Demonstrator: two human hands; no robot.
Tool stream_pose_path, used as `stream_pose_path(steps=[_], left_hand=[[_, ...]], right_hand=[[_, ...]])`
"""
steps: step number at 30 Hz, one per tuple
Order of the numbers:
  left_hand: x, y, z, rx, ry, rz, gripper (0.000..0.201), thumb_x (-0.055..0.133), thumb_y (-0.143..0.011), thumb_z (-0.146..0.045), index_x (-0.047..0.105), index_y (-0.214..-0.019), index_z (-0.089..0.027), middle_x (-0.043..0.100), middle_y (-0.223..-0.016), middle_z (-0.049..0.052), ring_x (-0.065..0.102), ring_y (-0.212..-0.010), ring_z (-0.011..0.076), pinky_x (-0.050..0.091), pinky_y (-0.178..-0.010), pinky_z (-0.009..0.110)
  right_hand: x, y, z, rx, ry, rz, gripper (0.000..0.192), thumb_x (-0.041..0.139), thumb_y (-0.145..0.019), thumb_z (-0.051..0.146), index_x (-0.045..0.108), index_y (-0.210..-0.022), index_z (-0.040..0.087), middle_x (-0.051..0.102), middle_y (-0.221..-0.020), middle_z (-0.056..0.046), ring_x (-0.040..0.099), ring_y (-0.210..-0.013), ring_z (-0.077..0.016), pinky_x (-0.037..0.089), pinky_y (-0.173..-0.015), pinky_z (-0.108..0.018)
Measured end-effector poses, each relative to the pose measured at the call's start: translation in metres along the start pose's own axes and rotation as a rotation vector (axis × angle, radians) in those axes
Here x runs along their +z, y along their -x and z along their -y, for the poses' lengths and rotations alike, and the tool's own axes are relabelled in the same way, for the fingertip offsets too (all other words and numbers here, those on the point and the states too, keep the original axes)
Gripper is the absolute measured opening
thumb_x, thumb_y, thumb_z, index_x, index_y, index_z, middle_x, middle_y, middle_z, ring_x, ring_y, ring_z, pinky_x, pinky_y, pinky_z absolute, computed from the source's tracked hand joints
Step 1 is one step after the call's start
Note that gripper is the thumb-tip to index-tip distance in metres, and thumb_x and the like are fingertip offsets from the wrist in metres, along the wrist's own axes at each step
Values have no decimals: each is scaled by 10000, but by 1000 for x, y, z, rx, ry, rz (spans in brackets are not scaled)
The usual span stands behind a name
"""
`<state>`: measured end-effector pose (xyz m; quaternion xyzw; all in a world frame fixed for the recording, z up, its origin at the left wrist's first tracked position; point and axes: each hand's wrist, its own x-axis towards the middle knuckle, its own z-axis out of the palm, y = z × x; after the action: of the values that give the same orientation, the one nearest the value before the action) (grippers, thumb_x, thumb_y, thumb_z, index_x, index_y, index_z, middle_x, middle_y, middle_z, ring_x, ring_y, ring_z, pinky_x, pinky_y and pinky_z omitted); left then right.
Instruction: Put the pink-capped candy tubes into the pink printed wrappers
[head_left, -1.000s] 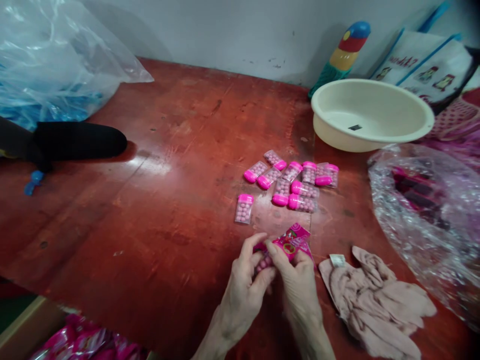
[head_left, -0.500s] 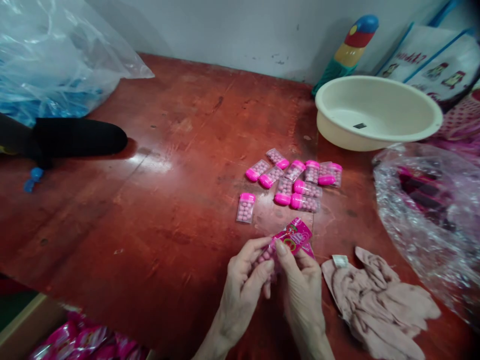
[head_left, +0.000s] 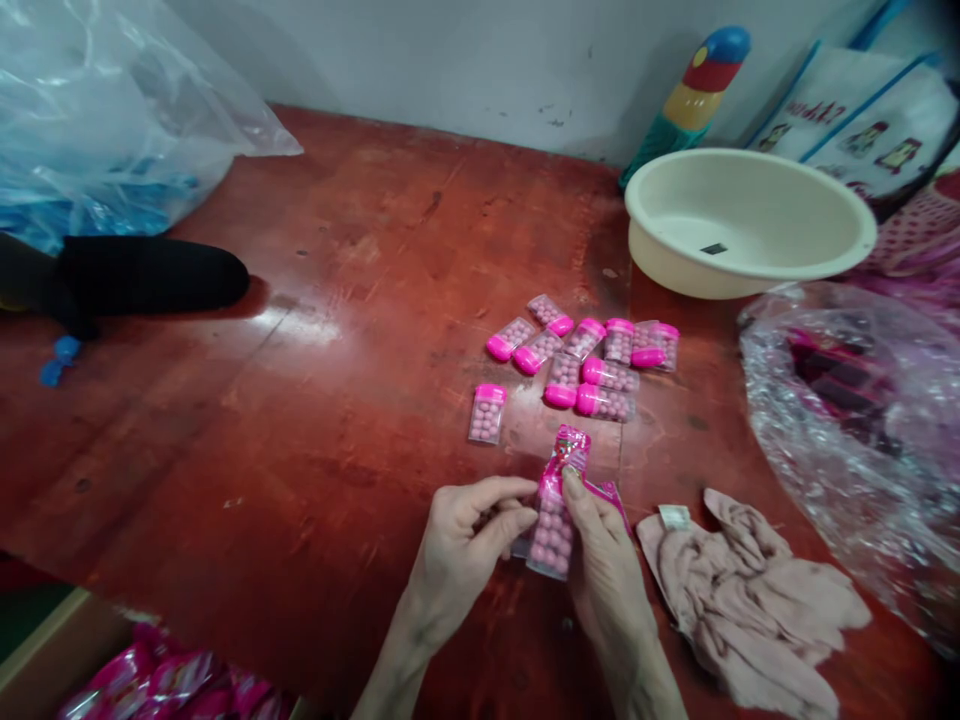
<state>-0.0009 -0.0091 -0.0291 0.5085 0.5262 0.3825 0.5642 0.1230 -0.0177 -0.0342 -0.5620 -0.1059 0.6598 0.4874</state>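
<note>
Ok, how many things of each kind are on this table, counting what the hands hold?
Loose candy boxes on the table: 11
Held candy box, at the left hand: 1
Pink wrapper, in the right hand: 1
Cream basin: 1
Clear plastic bags: 2
Heap of pink gloves: 1
Total: 17

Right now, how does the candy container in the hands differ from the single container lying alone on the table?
The held container is off the table, between the left hand and right hand; the lone container lies flat on the red table, untouched. A printed pink wrapper sits at the held one's top; the lone one shows a bare pink cap. Both are clear and filled with pink balls.
</note>
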Motion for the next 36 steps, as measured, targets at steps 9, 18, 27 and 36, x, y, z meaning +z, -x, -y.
stream_pose_path(steps=[9,18,27,36], left_hand=[[0,-2,-5,450,-485,-20,232,508,-825,-101,673,-986,-123,721,-834,94,667,-741,180,518,-710,265],[-1,-7,-4,469,-652,-16,163,476,-832,-126,633,-800,-154,668,-649,26,591,-514,111,449,-528,200],[-16,-10,0,445,-706,-130,157,478,-822,-167,620,-754,-173,623,-557,-21,527,-431,85,401,-470,181],[-16,-8,-1,467,-738,-132,162,468,-826,-172,619,-767,-181,633,-579,-15,538,-448,93,421,-497,184]], right_hand=[[-3,1,-8,13,-90,82,323,671,-721,461,583,-635,162,562,-468,44,524,-387,-99,439,-396,-207],[-10,3,-10,-126,37,168,265,600,-798,446,597,-782,181,613,-667,25,558,-574,-102,443,-506,-188],[3,17,-14,-124,343,326,289,413,-912,426,530,-834,174,568,-648,22,492,-458,-62,392,-442,-174],[5,19,-14,-150,310,281,311,421,-905,430,515,-753,175,523,-561,42,439,-406,-55,381,-412,-165]])
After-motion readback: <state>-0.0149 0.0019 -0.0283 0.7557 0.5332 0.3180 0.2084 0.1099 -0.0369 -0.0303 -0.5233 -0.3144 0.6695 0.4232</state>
